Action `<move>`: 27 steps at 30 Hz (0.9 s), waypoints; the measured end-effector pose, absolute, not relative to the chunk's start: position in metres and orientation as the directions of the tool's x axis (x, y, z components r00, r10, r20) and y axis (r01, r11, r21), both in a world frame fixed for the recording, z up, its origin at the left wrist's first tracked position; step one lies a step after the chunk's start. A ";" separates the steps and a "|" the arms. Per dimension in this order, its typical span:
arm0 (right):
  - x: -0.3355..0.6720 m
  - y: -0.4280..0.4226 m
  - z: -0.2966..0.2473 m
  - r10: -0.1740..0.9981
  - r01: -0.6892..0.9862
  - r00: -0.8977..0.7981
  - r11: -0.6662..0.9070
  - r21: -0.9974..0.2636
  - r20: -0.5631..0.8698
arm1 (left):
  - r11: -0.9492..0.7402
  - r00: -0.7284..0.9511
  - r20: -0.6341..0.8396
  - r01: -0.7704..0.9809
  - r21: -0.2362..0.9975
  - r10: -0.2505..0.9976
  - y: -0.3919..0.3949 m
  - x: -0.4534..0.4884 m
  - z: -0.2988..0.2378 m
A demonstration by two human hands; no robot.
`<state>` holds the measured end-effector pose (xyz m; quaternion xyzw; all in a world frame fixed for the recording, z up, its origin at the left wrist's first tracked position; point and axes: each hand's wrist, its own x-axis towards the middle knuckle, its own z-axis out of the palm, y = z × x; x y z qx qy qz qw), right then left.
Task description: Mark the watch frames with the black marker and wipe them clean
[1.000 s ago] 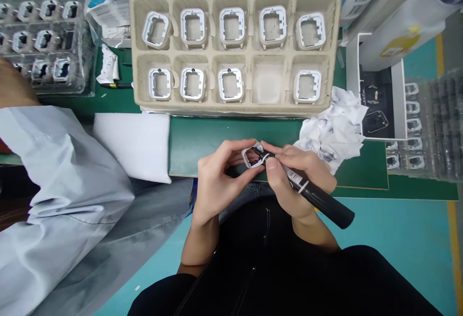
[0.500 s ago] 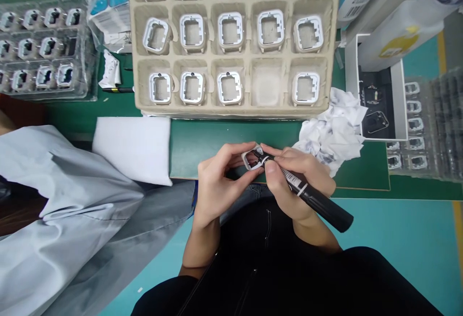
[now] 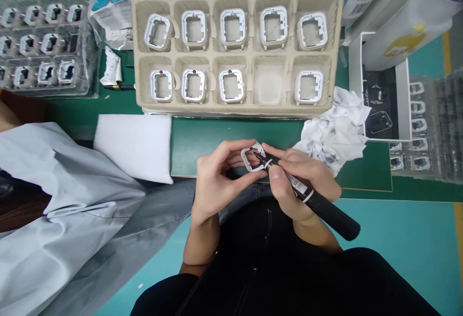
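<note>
Between the thumb and fingers of my left hand (image 3: 220, 178) is a small square white frame (image 3: 244, 159) with rounded corners and a notched inner edge. My right hand (image 3: 302, 181) is closed around a black marker pen (image 3: 331, 214) with a white label. The pen's dark tip lies over the frame's opening, near its right inner side; whether it touches cannot be made out. Ahead of both hands stands a beige moulded tray (image 3: 210, 110), its compartments holding several similar white frames (image 3: 231, 86). One compartment (image 3: 268, 82) in the front row holds no frame.
Crumpled white paper (image 3: 333, 130) lies right of my hands, beside a white box (image 3: 405, 99) and a plastic bottle (image 3: 405, 31). A folded white cloth (image 3: 133, 147) is on the left. Clear trays (image 3: 81, 82) of parts stand farther left, near a person's grey sleeve (image 3: 68, 171).
The pen has shifted slightly right and down, its tip drawn back from the frame's upper part. The frame now faces the camera a little more. The whole view has shifted slightly.
</note>
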<state>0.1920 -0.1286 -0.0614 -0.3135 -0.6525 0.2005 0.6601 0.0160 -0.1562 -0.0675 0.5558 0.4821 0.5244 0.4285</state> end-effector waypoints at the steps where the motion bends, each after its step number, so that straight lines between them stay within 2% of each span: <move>1: 0.192 -0.129 -0.061 0.675 0.155 0.065 0.721 -0.675 0.735 | -0.164 -0.018 0.167 0.096 0.982 0.986 -0.157 0.016 -0.069; 17: 0.189 -0.131 -0.059 0.716 0.262 0.058 0.662 -0.703 0.696 | -0.188 -0.036 0.201 0.233 0.954 0.979 -0.160 0.018 -0.073; 27: 0.190 -0.131 -0.059 0.728 0.246 0.064 0.651 -0.718 0.682 | -0.213 -0.039 0.228 0.233 0.949 0.973 -0.160 0.019 -0.071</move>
